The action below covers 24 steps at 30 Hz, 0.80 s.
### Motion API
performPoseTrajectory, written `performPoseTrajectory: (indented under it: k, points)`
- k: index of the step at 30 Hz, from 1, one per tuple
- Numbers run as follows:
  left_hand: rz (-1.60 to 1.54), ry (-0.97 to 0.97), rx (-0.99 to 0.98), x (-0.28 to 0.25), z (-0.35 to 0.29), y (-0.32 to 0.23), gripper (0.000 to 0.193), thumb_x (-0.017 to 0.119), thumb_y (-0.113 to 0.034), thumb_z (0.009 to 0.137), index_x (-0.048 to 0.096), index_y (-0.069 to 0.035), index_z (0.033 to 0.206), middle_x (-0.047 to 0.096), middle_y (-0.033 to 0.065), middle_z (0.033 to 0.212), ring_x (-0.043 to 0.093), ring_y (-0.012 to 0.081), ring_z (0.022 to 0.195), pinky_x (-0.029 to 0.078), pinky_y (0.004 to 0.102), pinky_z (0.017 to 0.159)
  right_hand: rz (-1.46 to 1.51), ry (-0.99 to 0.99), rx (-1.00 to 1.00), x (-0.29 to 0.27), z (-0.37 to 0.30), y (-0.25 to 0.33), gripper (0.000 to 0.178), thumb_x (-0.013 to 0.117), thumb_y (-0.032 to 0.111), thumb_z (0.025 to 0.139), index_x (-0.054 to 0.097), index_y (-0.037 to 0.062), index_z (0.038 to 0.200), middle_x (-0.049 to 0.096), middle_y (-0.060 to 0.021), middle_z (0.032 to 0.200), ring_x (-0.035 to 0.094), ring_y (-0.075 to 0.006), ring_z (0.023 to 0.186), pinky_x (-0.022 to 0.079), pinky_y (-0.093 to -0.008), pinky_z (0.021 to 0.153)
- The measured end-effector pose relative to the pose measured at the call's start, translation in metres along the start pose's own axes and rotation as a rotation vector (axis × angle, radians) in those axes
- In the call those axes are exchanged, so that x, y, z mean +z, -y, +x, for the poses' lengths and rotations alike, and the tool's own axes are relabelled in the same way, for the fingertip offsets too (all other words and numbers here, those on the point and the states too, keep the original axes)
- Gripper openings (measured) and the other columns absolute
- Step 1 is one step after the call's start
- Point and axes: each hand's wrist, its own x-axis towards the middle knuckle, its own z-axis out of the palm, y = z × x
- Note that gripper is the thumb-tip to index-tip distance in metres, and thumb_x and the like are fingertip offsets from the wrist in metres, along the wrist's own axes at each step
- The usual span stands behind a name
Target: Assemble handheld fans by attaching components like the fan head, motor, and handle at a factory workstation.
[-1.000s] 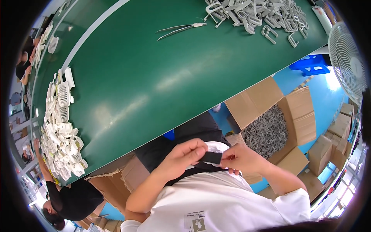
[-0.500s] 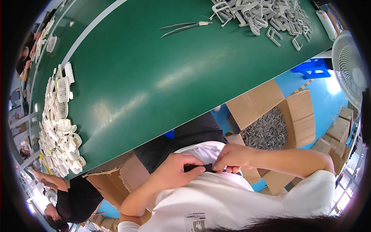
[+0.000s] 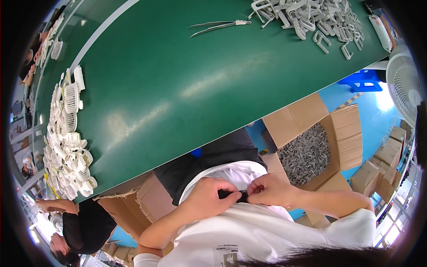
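Note:
Both hands meet in front of my white shirt, below the table's near edge. My left hand (image 3: pixel 210 196) and my right hand (image 3: pixel 268 190) pinch the two ends of a small black flat object (image 3: pixel 233 194) between fingertips. Only a short dark strip of it shows between the fingers. Both hands are well away from the green table (image 3: pixel 178 84), where long metal tweezers (image 3: pixel 218 26) lie at the far side.
A heap of white plastic frame parts (image 3: pixel 311 18) lies at the table's far right; white fan-grille pieces (image 3: pixel 66 142) are stacked along its left edge. An open cardboard box of grey parts (image 3: pixel 307 153) stands at my right, a white fan (image 3: pixel 407 84) beyond it. Another person (image 3: pixel 75 227) sits lower left.
My hands have dropped closer to my shirt and drawn together over the black object, which now shows less. The view has tilted slightly; nothing on the table moved.

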Motion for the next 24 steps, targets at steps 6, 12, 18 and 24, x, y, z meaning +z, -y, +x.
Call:
performPoseTrajectory:
  k: [6, 12, 18, 24]
  points:
    - [0.102, 0.045, -0.024, 0.002, 0.002, -0.003, 0.013, 0.077, -0.013, 0.084, 0.075, -0.001, 0.089, 0.074, 0.0091, 0.082, 0.068, 0.0186, 0.071, 0.051, 0.0304, 0.063, -0.015, -0.137, -0.191, 0.012, -0.008, -0.013, 0.016, 0.074, 0.012, 0.081, 0.069, -0.0001, 0.09, 0.063, 0.0006, 0.077, 0.057, -0.0061, 0.07, 0.047, -0.0234, 0.063]
    - [0.189, -0.058, 0.092, 0.012, -0.001, -0.009, 0.013, 0.077, -0.014, 0.085, 0.073, -0.002, 0.088, 0.073, 0.0091, 0.081, 0.069, 0.0204, 0.072, 0.053, 0.0315, 0.064, 0.074, -0.169, -0.246, 0.016, -0.01, -0.018, 0.013, 0.074, 0.009, 0.081, 0.068, 0.0, 0.088, 0.062, 0.0004, 0.076, 0.056, -0.0062, 0.07, 0.047, -0.024, 0.064]
    - [0.071, -0.123, 0.053, 0.01, -0.005, -0.01, 0.013, 0.075, -0.013, 0.086, 0.068, -0.002, 0.088, 0.071, 0.0109, 0.078, 0.067, 0.0254, 0.064, 0.052, 0.0329, 0.062, 0.063, -0.18, -0.273, 0.018, -0.01, -0.019, 0.01, 0.073, 0.005, 0.084, 0.067, 0.0011, 0.091, 0.06, 0.0045, 0.076, 0.053, -0.0012, 0.068, 0.043, -0.0192, 0.059]
    - [0.031, -0.107, -0.062, 0.01, -0.006, -0.015, 0.012, 0.074, -0.011, 0.085, 0.072, -0.001, 0.091, 0.074, 0.0095, 0.082, 0.072, 0.0167, 0.074, 0.055, 0.0285, 0.069, 0.095, -0.18, -0.257, 0.02, -0.01, -0.017, 0.012, 0.073, 0.009, 0.082, 0.067, -0.0001, 0.087, 0.06, 0.002, 0.073, 0.054, -0.0051, 0.068, 0.045, -0.0231, 0.062]
